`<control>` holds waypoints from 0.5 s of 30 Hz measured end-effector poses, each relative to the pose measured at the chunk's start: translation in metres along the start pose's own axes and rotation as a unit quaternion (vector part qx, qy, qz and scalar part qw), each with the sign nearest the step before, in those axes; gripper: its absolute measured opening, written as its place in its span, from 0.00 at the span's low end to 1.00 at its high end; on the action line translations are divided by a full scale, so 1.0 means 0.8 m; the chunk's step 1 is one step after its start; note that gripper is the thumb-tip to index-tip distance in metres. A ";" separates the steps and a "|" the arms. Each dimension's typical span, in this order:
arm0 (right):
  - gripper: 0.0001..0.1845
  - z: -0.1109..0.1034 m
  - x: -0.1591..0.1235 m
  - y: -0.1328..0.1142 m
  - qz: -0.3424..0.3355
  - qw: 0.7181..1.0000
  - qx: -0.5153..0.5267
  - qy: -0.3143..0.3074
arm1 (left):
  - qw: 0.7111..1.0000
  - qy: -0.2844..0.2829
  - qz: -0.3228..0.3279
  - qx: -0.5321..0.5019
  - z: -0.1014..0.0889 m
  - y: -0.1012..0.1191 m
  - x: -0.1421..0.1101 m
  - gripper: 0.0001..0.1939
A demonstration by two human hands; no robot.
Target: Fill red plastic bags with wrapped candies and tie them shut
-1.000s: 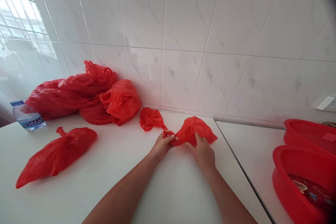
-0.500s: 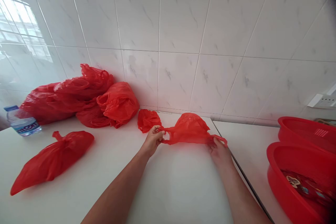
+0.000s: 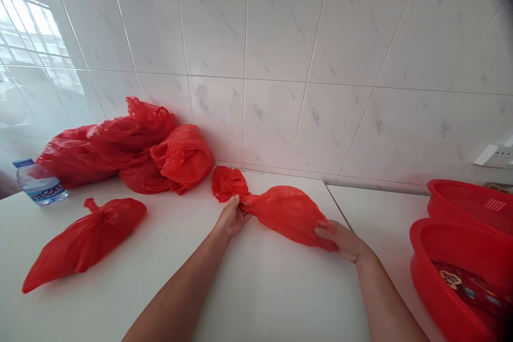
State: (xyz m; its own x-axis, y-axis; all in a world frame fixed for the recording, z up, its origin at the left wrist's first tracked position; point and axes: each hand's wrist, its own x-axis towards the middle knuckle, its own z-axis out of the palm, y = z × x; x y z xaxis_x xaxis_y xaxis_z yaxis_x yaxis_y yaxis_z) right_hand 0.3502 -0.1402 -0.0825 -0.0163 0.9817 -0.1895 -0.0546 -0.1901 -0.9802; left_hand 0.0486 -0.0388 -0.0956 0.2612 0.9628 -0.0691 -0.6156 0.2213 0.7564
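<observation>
A thin red plastic bag [image 3: 290,215] is stretched out over the white tabletop, puffed in its middle. My left hand [image 3: 233,219] pinches the narrow, bunched end of this bag on its left. At the opposite end, my right hand [image 3: 342,238] grips the wider part, thumb over the film and slightly blurred; its other fingers are partly hidden. Just behind my left hand sits a small crumpled red bag [image 3: 228,183]. A tied red bag [image 3: 86,240] lies farther left on the table.
Several bulky red bags [image 3: 100,149] are heaped against the tiled wall at the left. A water bottle [image 3: 41,184] stands beside them. At the right are a red plastic basin [image 3: 420,256] with printed packets inside and a red basket [image 3: 436,192] behind it.
My right hand has left the bag's handle loop and now grips the bag's far end. The two handles, earlier spread apart, are now gathered at my left hand, and the bag stretches sideways.
</observation>
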 end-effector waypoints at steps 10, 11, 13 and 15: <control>0.07 -0.019 0.015 0.014 -0.088 0.938 0.334 0.035 | 0.989 -0.077 -0.118 0.052 -0.004 0.003 -0.008 0.13; 0.06 -0.020 0.014 0.012 -0.099 0.931 0.348 0.041 | 0.982 -0.105 -0.142 0.062 -0.002 0.006 -0.013 0.14; 0.06 -0.023 0.012 0.008 -0.107 0.921 0.372 0.048 | 0.966 -0.159 -0.185 0.082 0.001 0.011 -0.023 0.16; 0.07 -0.025 0.009 0.004 -0.092 0.907 0.408 0.056 | 0.950 -0.199 -0.219 0.098 0.004 0.014 -0.030 0.18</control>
State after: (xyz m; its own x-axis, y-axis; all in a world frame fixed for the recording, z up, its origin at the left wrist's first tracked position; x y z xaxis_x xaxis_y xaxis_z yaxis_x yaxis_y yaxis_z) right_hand 0.3702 -0.1333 -0.0884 0.1671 0.9830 -0.0757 -0.7672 0.0814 -0.6362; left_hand 0.0378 -0.0595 -0.0832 0.7443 0.6421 -0.1836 -0.2430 0.5164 0.8211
